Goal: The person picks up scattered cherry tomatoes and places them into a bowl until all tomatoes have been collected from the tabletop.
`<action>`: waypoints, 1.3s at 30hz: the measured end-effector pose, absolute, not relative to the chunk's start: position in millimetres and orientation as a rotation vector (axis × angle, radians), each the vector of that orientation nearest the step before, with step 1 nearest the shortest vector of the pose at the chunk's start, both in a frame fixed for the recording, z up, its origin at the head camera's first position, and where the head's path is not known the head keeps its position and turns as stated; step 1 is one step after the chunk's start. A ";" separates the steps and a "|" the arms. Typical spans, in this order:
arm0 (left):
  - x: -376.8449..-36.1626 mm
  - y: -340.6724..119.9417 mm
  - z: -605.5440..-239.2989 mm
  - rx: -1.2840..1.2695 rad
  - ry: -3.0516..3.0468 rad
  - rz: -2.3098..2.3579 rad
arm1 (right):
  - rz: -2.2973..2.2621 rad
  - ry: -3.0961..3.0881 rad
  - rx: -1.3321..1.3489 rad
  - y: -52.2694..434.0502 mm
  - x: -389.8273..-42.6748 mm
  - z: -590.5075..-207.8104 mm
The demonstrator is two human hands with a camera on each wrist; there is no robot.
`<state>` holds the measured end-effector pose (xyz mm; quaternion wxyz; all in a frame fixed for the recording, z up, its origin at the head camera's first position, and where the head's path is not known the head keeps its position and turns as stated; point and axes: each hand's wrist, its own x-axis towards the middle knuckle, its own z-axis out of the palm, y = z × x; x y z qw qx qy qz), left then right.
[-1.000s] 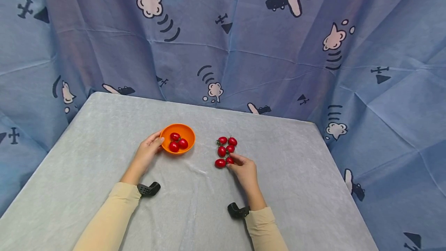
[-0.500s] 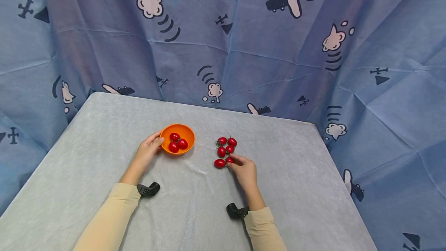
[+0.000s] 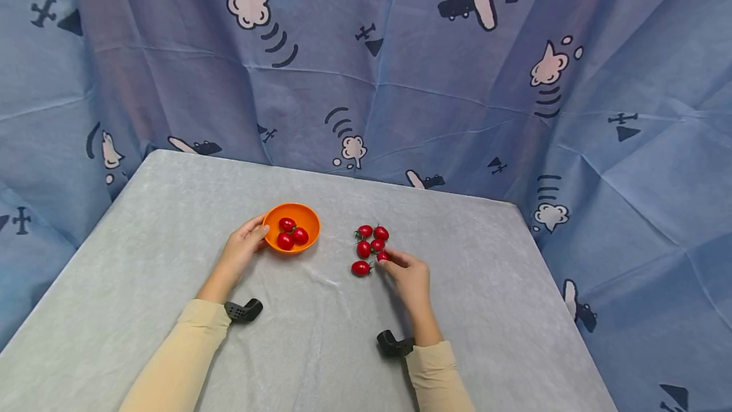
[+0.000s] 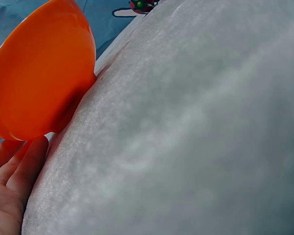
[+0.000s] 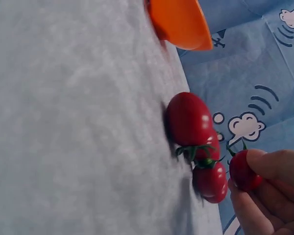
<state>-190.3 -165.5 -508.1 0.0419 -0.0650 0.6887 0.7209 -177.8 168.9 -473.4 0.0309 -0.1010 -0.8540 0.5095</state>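
An orange bowl (image 3: 304,217) holding three red cherry tomatoes (image 3: 288,233) stands mid-table. My left hand (image 3: 243,246) holds its left side, thumb at the rim and fingers (image 4: 12,176) under the outer wall of the bowl (image 4: 39,83). To the right, several loose cherry tomatoes (image 3: 364,248) lie in a cluster. My right hand (image 3: 407,274) pinches one small tomato (image 3: 383,256) at the cluster's near right corner. In the right wrist view that tomato (image 5: 243,171) sits between my fingertips (image 5: 274,164), beside two others (image 5: 188,120) on the cloth.
The table is covered with a grey cloth (image 3: 171,221). A blue curtain printed with planes and clouds (image 3: 366,68) hangs around the back and sides. Black wrist-camera mounts (image 3: 244,310) sit at both cuffs. The orange bowl (image 5: 179,22) shows far off in the right wrist view.
My right hand has shifted slightly right and away, drawing the pinched tomato a little off the cluster's near edge. The left hand and the bowl have stayed put.
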 end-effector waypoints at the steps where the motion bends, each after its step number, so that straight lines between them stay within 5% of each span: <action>1: -190.2 -165.5 -508.1 -0.196 2.108 2.207 | 1.569 -2.629 -0.306 168.5 -177.4 -471.6; 39: -191.9 -165.6 -511.5 -0.178 2.080 2.244 | 1.763 -2.623 -0.039 89.8 -197.8 -439.8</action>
